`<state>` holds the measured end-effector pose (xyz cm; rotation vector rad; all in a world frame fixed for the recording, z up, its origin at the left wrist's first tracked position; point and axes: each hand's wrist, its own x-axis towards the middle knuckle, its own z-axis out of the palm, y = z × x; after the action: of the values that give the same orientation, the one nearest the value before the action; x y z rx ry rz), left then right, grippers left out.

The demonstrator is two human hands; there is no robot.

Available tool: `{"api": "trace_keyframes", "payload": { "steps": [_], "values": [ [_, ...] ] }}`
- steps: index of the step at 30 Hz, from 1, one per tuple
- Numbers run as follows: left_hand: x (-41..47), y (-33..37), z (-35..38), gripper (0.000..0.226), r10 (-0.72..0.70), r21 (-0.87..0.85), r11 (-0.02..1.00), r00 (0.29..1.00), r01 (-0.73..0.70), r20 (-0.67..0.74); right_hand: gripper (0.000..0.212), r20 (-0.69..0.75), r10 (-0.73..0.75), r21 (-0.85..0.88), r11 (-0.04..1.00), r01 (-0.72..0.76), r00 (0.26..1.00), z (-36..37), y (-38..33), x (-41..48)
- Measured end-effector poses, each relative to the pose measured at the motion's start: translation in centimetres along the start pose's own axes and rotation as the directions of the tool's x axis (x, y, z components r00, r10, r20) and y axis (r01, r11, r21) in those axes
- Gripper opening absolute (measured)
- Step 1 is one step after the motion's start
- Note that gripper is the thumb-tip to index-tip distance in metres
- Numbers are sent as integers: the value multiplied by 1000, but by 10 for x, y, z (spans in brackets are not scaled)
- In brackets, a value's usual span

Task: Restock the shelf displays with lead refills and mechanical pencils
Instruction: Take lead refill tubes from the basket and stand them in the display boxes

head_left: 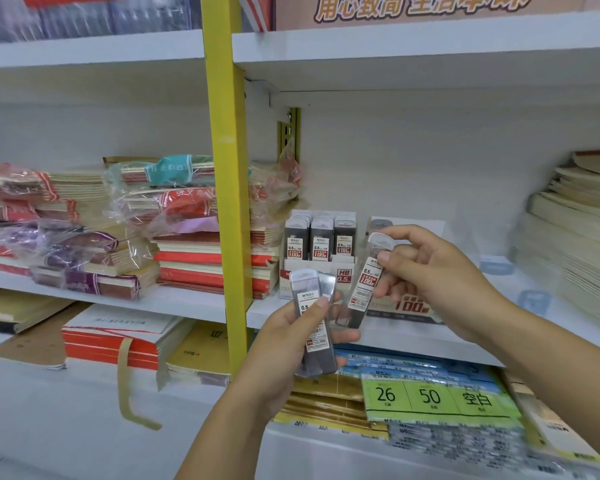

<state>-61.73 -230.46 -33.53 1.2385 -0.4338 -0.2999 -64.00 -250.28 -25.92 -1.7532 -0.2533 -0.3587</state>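
Left hand (291, 341) is low and in front of the display box (343, 274), fingers wrapped round a refill stack (317, 355), with the thumb pressed across the top label. The cases stand nearly upright, caps up, and their tops overlap the lower front of the display box in this view.

Right hand (426, 265) is just to the right of the display box, pinching a single refill (362, 292) between thumb and fingers near its clear cap. That case hangs tilted, cap toward the hand and dark lower end pointing down and left toward the refill stack. The two are close but apart.

Inside the display box, three rows of refills (321, 242) stand upright, labels facing out. The right row looks shorter than the other two.

To the right of the display box sits a second box (413, 304), mostly hidden behind the right hand, so its contents can't be made out. Left of the display box rises a yellow post (227, 168), with notebooks (201, 258) piled beyond it. Below the display box, one shelf down, lies a green card (430, 396) printed 26 and 50.
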Motion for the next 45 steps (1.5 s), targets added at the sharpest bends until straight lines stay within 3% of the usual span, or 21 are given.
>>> {"api": "trace_keyframes", "payload": {
  "steps": [10, 14, 17, 20, 24, 29, 32, 39, 42, 45],
  "values": [
    [2, -4, 0, 27, 22, -2, 1000, 1000, -22, 11, 18, -64, -25, -101, 995, 18, 998, 2, 0, 1],
    [6, -7, -6, 34, 44, -52, 998, 998, -47, -54, 12, -198, -170, -229, 965, 124, 965, -6, -14, 17],
    [9, -6, -15, 41, 81, -51, 995, 992, -86, -101, 11, -170, -303, -270, 930, 251, 938, -5, -28, 38],
    [11, -5, -21, 37, 115, -80, 989, 985, -126, -130, 14, -95, -376, -498, 820, 283, 922, 1, -29, 59],
    [12, -5, -27, 33, 133, -64, 988, 981, -143, -143, 15, 29, -360, -734, 625, 264, 933, 5, -19, 80],
    [11, -3, -31, 25, 117, 7, 993, 984, -117, -137, 20, 61, -251, -782, 589, 203, 966, 5, -7, 97],
    [10, -3, -33, 16, 95, 13, 995, 986, -95, -138, 16, 89, -293, -874, 435, 215, 952, 5, 0, 103],
    [6, 1, -35, 40, 118, 19, 993, 984, -116, -137, 23, 23, -375, -954, 269, 132, 927, 9, -2, 97],
    [5, 2, -34, 32, 120, 21, 993, 983, -119, -135, 24, 50, -420, -909, 356, 215, 906, 17, -10, 74],
    [3, 3, -29, 25, 121, 52, 992, 988, -116, -93, 14, 151, -277, -705, 642, 300, 949, 35, -19, 46]
  ]
}}
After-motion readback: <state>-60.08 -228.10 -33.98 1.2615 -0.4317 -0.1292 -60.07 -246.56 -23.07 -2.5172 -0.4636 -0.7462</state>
